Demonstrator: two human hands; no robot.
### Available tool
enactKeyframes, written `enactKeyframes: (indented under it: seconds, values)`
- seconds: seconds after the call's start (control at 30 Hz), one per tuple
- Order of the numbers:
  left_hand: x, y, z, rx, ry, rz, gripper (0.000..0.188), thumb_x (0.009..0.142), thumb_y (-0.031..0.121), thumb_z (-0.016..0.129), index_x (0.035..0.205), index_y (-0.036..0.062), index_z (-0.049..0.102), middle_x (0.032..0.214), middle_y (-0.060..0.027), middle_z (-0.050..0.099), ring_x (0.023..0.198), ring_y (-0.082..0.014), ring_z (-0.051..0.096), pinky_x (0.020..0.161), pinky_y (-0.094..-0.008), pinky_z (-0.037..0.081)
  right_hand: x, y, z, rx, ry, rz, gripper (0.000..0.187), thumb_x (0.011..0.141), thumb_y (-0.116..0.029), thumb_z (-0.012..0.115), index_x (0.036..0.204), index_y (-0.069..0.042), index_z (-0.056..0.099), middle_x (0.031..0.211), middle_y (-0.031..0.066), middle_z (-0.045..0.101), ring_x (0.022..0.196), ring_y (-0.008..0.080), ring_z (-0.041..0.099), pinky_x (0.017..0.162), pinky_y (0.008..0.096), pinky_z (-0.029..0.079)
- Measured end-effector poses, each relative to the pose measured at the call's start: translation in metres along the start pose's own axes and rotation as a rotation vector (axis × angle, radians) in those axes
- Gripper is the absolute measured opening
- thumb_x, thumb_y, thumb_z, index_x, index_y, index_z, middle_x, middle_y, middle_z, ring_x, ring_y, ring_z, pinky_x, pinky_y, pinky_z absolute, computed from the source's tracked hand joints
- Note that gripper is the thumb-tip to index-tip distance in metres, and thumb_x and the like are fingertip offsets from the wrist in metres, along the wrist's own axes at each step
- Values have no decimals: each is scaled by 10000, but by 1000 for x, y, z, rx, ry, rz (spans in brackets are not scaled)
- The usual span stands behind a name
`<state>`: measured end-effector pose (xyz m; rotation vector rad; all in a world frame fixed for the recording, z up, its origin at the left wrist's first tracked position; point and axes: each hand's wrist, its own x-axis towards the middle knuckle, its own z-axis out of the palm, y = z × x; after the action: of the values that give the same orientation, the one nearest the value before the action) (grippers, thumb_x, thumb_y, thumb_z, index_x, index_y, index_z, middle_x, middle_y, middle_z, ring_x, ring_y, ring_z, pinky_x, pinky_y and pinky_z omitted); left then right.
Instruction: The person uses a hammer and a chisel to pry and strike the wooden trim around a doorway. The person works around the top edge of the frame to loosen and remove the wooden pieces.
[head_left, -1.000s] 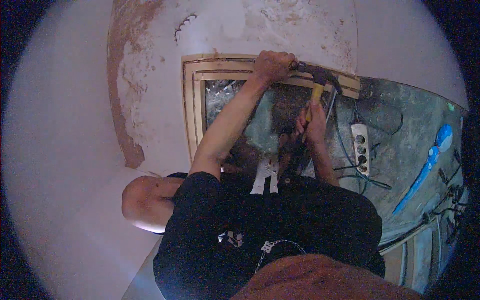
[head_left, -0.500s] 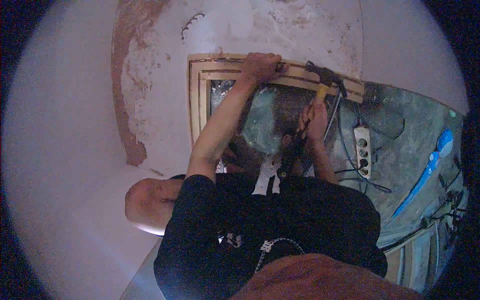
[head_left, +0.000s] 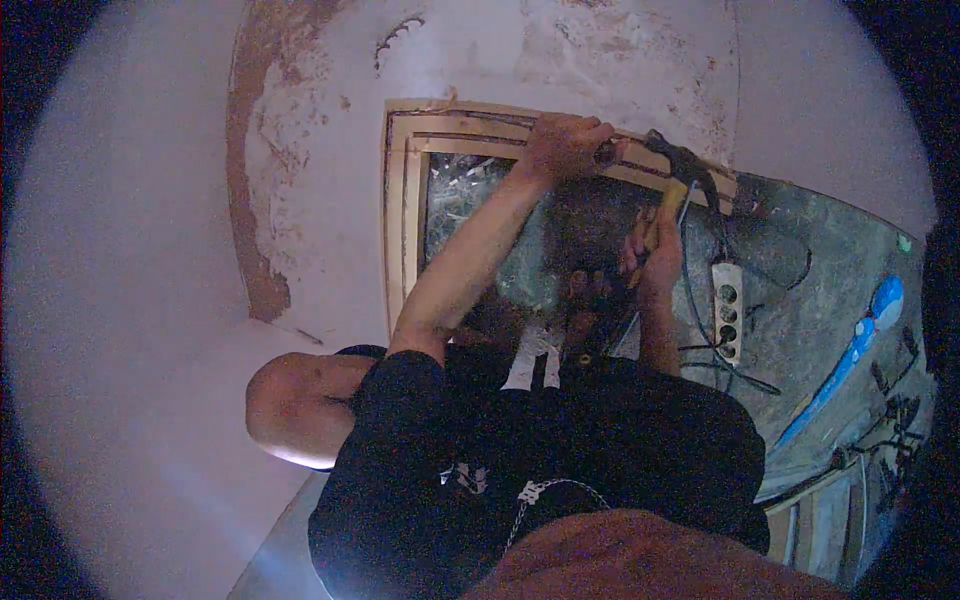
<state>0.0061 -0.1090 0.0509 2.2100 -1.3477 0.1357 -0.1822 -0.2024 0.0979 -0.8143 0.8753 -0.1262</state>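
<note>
My right hand (head_left: 658, 248) is wrapped round the yellow handle of a hammer (head_left: 684, 168), whose dark head is beside the right part of a pale wooden frame (head_left: 402, 215). Grooves run along this frame, and it bends in a corner at the upper left. My left hand (head_left: 567, 146) is closed at the frame's upper length, left of the hammer head. A small roundish end shows at its fingers, but the thing in the grip is too dim to name.
A white power strip (head_left: 728, 312) with a dark cable lies on the greenish floor to the right. Further right is a long blue object (head_left: 850, 350). The stained, patchy wall (head_left: 480, 50) rises beyond the frame. Dark clutter lies at the far right.
My left hand has slid to the right along the frame, still closed. The hammer in my right hand has also shifted a little to the right.
</note>
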Motion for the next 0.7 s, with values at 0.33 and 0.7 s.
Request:
enactKeyframes:
  seconds: [0.33,0.7]
  values:
    - [4,8,8,-47,17,12,395,809,462,607,610,121,598,605,-94,614,518,-282,618,464,-414,497,0,20,-5,-156,-13,-39,315,976,-403,354,925,-105,442,554,22,387,363,129,362,312,272,354]
    - [-3,-7,8,26,-190,-70,328,792,448,602,789,123,645,715,-107,659,657,-289,661,582,-435,522,-5,17,-1,-198,-54,-24,326,973,-401,363,881,-101,451,549,23,406,375,133,400,327,272,328]
